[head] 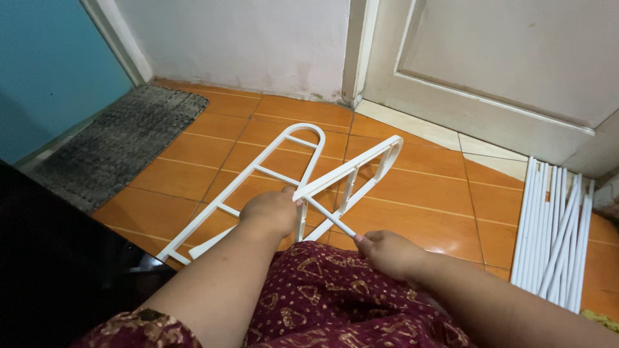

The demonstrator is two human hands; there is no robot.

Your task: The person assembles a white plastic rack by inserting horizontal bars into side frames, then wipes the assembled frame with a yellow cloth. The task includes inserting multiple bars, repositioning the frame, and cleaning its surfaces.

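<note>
Gripping one thin white rod (pixel 329 218), both hands, left hand (pixel 271 211), right hand (pixel 387 252); crossed white frames (pixel 303 174) beneath, spare tubes (pixel 554 232) beside.

I am wearing a dark maroon garment (pixel 322 290) printed all over with small gold-tan motifs, dots and curled shapes, batik-like. It is covering my lap and is showing again at the lower left edge. My forearms are bare, with no sleeves reaching them. My left hand (pixel 269 211) and right hand (pixel 389 252) are wearing no rings, watch or gloves.
</note>
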